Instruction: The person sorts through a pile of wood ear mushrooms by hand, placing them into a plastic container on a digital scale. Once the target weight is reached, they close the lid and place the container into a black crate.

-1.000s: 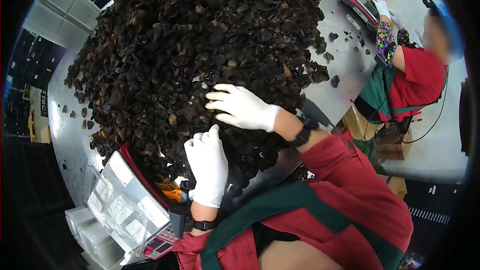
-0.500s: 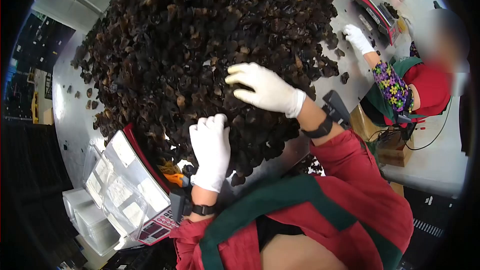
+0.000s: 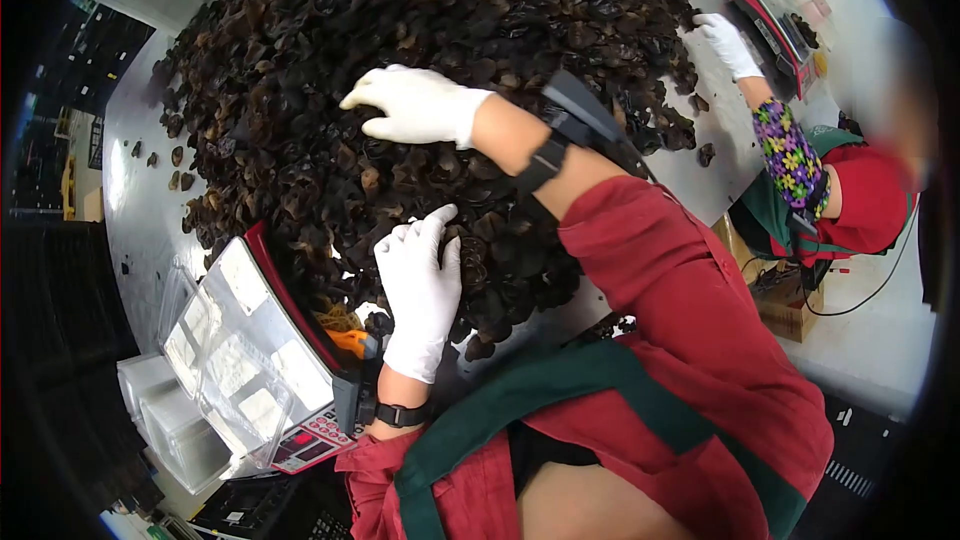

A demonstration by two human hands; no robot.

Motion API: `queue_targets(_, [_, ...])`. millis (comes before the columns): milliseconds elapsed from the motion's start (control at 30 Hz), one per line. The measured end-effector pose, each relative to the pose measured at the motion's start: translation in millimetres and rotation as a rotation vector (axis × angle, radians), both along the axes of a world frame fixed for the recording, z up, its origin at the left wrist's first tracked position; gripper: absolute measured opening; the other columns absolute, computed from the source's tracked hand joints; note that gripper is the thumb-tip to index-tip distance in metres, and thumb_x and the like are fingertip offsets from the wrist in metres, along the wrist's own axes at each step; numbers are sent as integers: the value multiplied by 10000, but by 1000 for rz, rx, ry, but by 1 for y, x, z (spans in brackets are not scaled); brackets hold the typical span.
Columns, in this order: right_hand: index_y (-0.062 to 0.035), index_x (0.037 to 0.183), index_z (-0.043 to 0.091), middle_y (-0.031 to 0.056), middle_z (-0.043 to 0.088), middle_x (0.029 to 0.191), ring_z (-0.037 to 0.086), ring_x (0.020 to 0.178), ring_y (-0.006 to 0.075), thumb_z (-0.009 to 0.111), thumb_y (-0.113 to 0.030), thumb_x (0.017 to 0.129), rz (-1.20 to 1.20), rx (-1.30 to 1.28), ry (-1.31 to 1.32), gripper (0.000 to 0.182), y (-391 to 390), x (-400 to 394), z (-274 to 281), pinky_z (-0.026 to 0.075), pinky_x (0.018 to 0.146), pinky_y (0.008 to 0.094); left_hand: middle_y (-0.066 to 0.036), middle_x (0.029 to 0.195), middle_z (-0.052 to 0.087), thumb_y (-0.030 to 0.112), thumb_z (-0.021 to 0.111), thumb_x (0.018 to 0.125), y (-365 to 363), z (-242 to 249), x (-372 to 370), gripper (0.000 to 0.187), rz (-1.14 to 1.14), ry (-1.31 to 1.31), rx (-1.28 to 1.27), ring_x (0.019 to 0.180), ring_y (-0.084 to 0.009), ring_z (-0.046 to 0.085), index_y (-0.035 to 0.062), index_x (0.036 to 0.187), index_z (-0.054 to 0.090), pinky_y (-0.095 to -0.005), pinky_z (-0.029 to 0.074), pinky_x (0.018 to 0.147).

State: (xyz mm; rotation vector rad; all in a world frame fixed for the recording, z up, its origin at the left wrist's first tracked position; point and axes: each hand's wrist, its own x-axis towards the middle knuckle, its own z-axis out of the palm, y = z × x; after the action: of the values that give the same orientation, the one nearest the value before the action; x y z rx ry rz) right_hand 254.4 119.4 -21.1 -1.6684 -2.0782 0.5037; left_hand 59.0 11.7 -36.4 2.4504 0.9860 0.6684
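Observation:
A large heap of dark brown, wood-ear-like pieces [image 3: 300, 70] covers the metal table. My left hand [image 3: 418, 290], in a white glove, rests at the near edge of the heap, thumb and index finger apart and the other fingers curled; nothing shows between them. Over the middle of the heap, my right hand [image 3: 415, 105], also gloved, points left with its thumb apart from the bent fingers. No piece is visible in it. An orange-handled object [image 3: 350, 342] lies left of my left wrist.
A red scale [image 3: 318, 437] with a clear plastic container [image 3: 235, 370] on it stands at the left, beside stacked clear containers [image 3: 180, 430]. On the right, a co-worker's gloved hand [image 3: 728, 45] is near another red scale [image 3: 770, 40]. The metal table's edge [image 3: 125, 190] curves left.
My right hand has moved left and up across the heap. My left hand has stayed almost in place, with its index finger now more extended. The view has shifted slightly.

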Motion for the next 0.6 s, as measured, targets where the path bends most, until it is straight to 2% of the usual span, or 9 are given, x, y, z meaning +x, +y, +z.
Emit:
queue_targets(100, [-210,1401,552,129,461,1489,440,1345,369,662,-276,856,91,-69,-114,560,19,-22,-19,434,1089,469,-45,901,621,25,680,799,0,4,-2,556,-87,153,-15,937,-247,575,155,1333,593,-391,398,895])
queue_targets(167, [-250,1394,563,127,396,1552,359,1424,362,714,-300,839,132,-105,-234,577,19,-30,-31,445,1085,495,-46,898,619,32,671,796,1,2,-2,549,-117,192,36,938,-248,577,156,1326,599,-400,398,901])
queue_targets(200, [-223,1317,619,117,454,1495,432,1361,351,714,-289,833,141,-21,-272,497,15,-31,-36,485,1034,484,-48,896,616,39,662,793,2,1,-1,541,-151,229,88,940,-250,579,157,1318,605,-409,397,906])
queue_targets(233, [-209,1262,642,102,500,1437,480,1300,338,707,-270,831,168,-39,-306,440,11,-31,-30,501,997,475,-53,888,610,45,656,785,3,-1,0,518,-159,217,105,936,-254,585,159,1289,616,-422,396,908])
queue_targets(267, [-195,1207,666,88,545,1380,528,1240,324,700,-251,829,196,-56,-340,384,6,-31,-24,518,960,466,-53,869,605,64,668,798,4,1,2,400,-168,237,67,923,-258,587,153,1187,639,-422,393,909])
queue_targets(300, [-174,1123,679,60,604,1234,587,1107,293,677,-212,825,244,-25,-322,300,0,-29,-34,534,884,455,-50,861,603,81,676,808,4,2,3,331,-155,228,67,914,-259,586,151,1129,636,-422,390,910])
queue_targets(400, [-134,1076,675,74,615,1143,591,1067,288,647,-178,828,268,73,-196,254,-29,-14,-37,518,898,429,-35,828,598,131,704,840,0,1,7,150,-108,155,65,872,-251,575,142,962,618,-415,382,906])
queue_targets(500, [-91,987,683,91,619,1123,580,1072,302,627,-163,827,262,-4,-17,184,-48,5,-16,494,932,421,-24,846,612,119,724,824,-6,5,4,132,-67,54,41,881,-242,574,135,918,634,-416,384,939])
queue_targets(600, [-88,960,709,149,598,1336,578,1148,331,681,-227,806,301,-184,-39,209,-59,22,18,483,981,421,-30,873,613,117,730,818,-13,11,-1,127,-57,-6,42,931,-240,582,126,917,651,-432,379,995])
